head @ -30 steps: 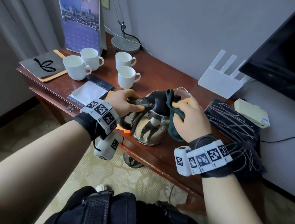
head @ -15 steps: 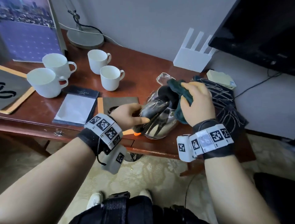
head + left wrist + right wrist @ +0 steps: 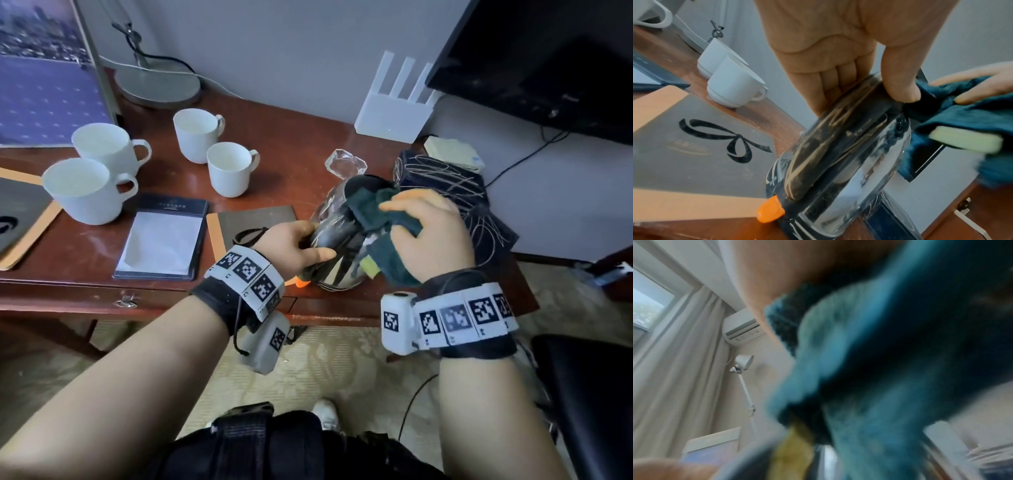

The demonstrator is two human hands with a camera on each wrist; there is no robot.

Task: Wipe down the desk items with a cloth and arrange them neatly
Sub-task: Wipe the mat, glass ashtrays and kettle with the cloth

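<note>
A shiny steel kettle [image 3: 334, 226] with a black handle and lid stands tilted near the desk's front edge. My left hand [image 3: 294, 245] grips its black handle [image 3: 838, 146], fingers curled round it and thumb on top. An orange switch [image 3: 769, 211] sits at the handle's foot. My right hand [image 3: 428, 233] holds a dark teal cloth [image 3: 373, 212] with a yellow tag and presses it on the kettle's lid and right side. In the right wrist view the cloth [image 3: 879, 361] fills the picture, blurred.
Several white cups [image 3: 233, 168] stand behind and to the left on the wooden desk [image 3: 301, 144]. A notepad [image 3: 162, 240], a grey folder [image 3: 255, 219], a glass dish [image 3: 344, 162], a dark scribble-patterned bag [image 3: 445, 185], a white router [image 3: 394, 113], a lamp base [image 3: 157, 85] and a calendar [image 3: 48, 96] are there too.
The head view has swung right and down. My right hand has slid the cloth from the lid's far side across the top toward the kettle's right flank. The left hand keeps its grip.
</note>
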